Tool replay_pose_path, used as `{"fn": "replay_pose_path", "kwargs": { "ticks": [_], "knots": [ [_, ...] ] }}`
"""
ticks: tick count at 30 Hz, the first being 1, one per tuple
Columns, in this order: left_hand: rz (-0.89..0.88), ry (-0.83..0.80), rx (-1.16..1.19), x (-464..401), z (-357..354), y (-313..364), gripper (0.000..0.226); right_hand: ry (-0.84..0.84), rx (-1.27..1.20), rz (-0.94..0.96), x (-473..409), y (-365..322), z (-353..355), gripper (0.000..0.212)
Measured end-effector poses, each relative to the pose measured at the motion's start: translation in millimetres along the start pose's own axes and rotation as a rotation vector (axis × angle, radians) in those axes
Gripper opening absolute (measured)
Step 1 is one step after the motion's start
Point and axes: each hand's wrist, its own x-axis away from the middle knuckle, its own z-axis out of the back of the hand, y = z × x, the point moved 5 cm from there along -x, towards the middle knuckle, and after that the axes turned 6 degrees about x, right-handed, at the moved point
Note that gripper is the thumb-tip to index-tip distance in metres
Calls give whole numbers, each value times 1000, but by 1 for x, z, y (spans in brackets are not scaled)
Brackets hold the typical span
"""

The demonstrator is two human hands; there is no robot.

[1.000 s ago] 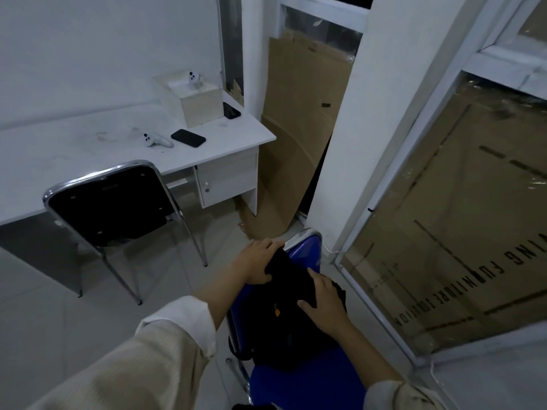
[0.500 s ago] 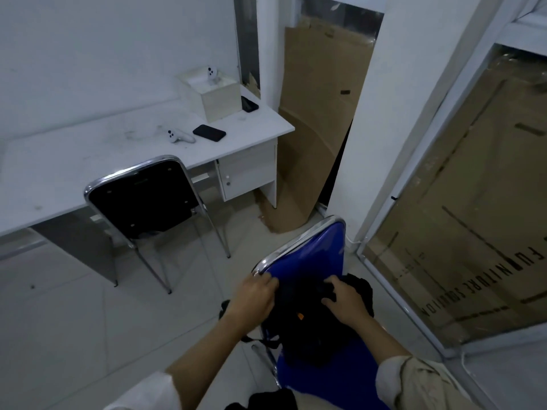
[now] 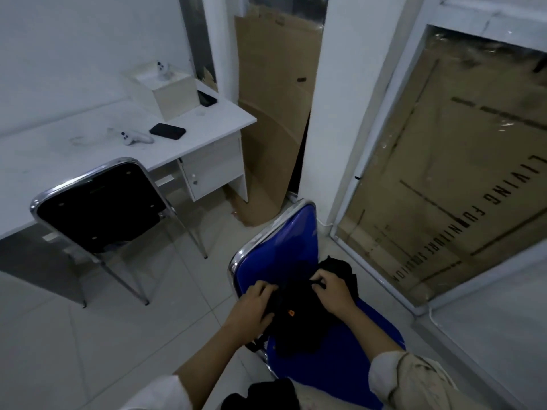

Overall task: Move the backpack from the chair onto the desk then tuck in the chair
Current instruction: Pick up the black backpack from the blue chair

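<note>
Black chair (image 3: 100, 205) seemingly blocks the desk (image 3: 53, 155) front.

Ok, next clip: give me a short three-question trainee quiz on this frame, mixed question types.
1. True or false: the backpack is already on the desk.
2. Multiple choice: which chair holds the backpack? A) the black chair at the desk B) the blue chair near the glass panel C) neither
3. Short answer: what are the left hand and right hand doing?

Key
1. False: it lies on the blue chair's seat.
2. B
3. Both grip the top of the backpack, one at each side; it has not visibly left the seat.
</note>
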Motion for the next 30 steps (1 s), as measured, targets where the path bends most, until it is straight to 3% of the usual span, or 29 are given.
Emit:
{"fn": "replay_pose_path", "kwargs": {
  "ticks": [4, 7, 10, 14, 20, 26, 30],
  "knots": [
    [39, -102, 50, -13, -16, 14, 90, 48, -79, -13, 18, -9, 7, 13],
    [29, -133, 54, -18, -26, 19, 95, 76, -130, -14, 38, -14, 16, 18],
    [19, -160, 119, -19, -29, 14, 78, 84, -186, -7, 55, -30, 19, 19],
    [-68, -139, 265, -7, -28, 21, 18, 155, -214, -10, 82, -50, 12, 20],
    [-183, -65, 316, 8, 0, 35, 17, 416, -386, -125, 133, -58, -3, 14],
    [-288, -58, 380, 18, 34, 78, 18, 519, -524, -197, 190, -64, -42, 54],
    [-373, -85, 346, 42, 40, 103, 16, 612, -574, -284, 236, -56, -64, 61]
  ]
}}
